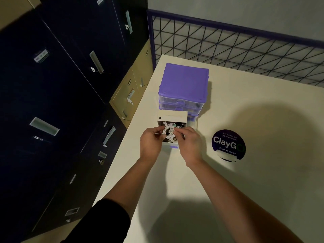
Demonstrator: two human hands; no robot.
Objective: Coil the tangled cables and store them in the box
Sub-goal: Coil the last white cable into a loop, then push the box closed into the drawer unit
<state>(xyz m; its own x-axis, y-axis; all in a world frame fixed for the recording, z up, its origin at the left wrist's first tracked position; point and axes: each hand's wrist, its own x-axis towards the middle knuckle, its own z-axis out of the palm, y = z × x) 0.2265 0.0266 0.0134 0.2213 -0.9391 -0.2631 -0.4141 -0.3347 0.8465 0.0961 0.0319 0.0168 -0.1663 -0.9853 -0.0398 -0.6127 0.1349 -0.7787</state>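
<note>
Left hand [152,139] and right hand [188,142] pinch white cable coil [168,132] over open box [172,120] (near worktop [263,190] left edge); bare worktop right.

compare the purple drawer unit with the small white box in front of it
The purple drawer unit is taller, stacked with clear drawers, all shut; the white box is lower and open, with cables showing inside. Both hands, left and right, work at the white box, none at the purple drawer unit. Both stand on the white table.

Cream table [263,172] carries a purple drawer unit [184,81], an open white box [172,116] directly in front, and a round "ClayGo" sticker [228,145] to the right.
</note>
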